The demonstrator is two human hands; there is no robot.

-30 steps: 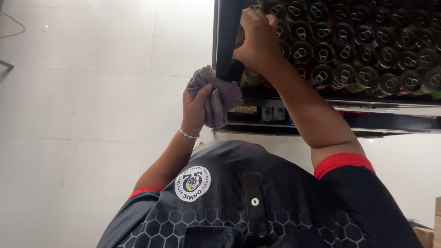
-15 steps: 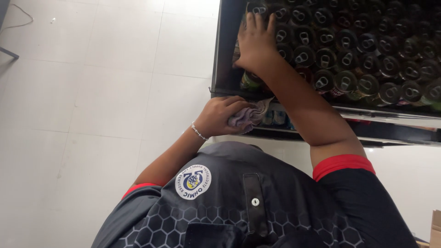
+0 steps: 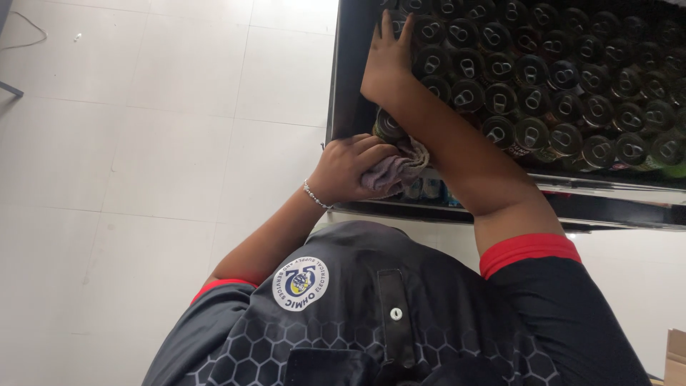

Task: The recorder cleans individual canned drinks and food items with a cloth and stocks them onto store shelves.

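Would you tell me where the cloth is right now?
In the head view, the cloth is bunched in the left hand, against the front-left cans.

Shop: drinks cooler (image 3: pixel 343 86) packed with canned drinks (image 3: pixel 543 78), white tiled floor (image 3: pixel 164 143).

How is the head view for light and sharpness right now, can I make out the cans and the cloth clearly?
Head view: soft, even daylight on the white tiled floor, no hard shadows; the cans lie in a dark case, only their tops catching dull highlights; the cloth in the left hand is slightly soft but readable; the right hand is sharp; the shirt close to the lens is clear.
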